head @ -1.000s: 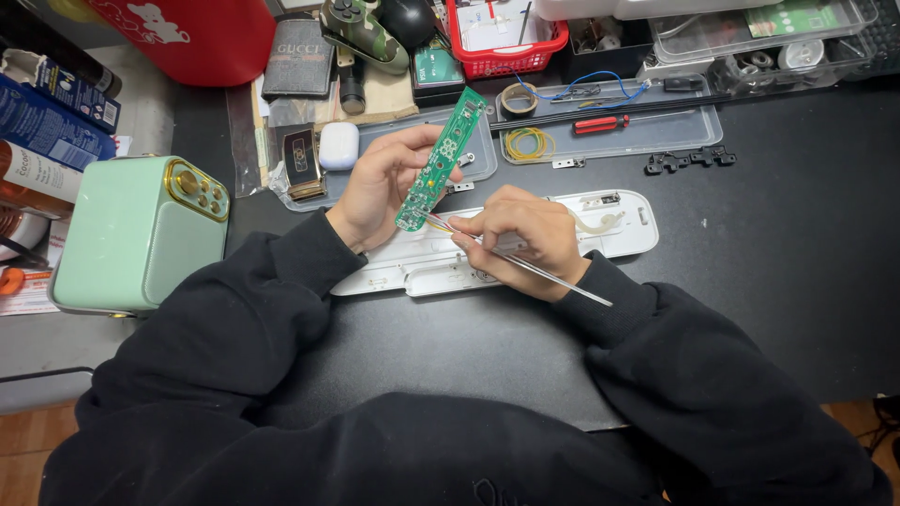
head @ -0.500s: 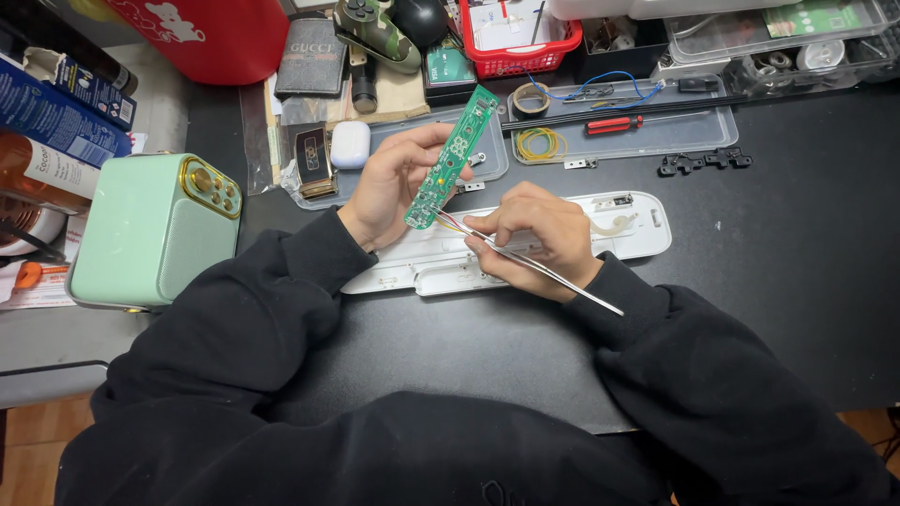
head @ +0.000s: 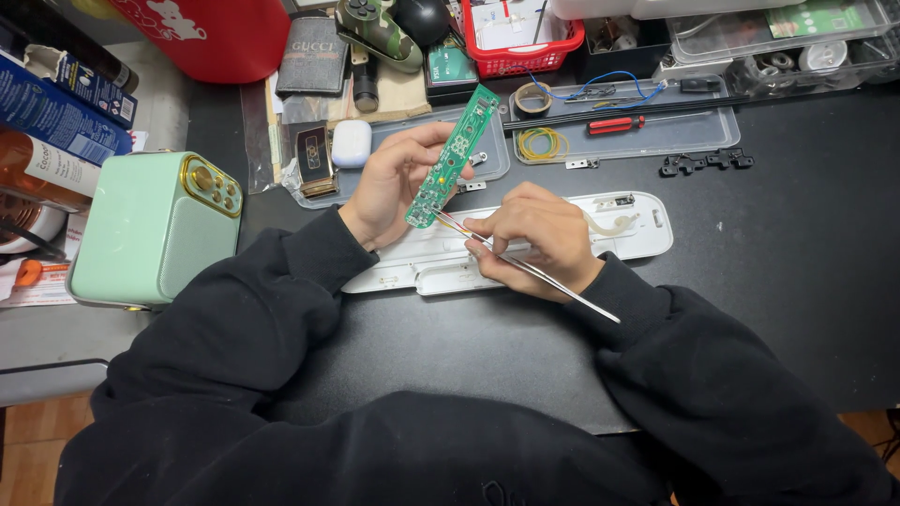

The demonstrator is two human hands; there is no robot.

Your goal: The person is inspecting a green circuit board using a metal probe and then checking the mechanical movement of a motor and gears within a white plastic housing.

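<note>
My left hand (head: 398,183) holds a long narrow green circuit board (head: 453,156) tilted up over the black desk. My right hand (head: 536,236) grips thin metal tweezers (head: 525,267), whose tips touch the lower end of the board. Under both hands lies a long white plastic casing (head: 647,225), opened into two shells, with a small metal part near its right end. Black sleeves cover both arms.
A mint-green box speaker (head: 150,230) stands at the left. Behind the hands lie clear trays (head: 675,136) with a red screwdriver (head: 614,124), yellow rubber bands (head: 537,143) and a tape roll, a white earbud case (head: 352,143), a red basket (head: 520,37) and black hinge parts (head: 705,161).
The view shifted slightly. Both hands keep their hold; the tweezers stay at the board's lower end.
</note>
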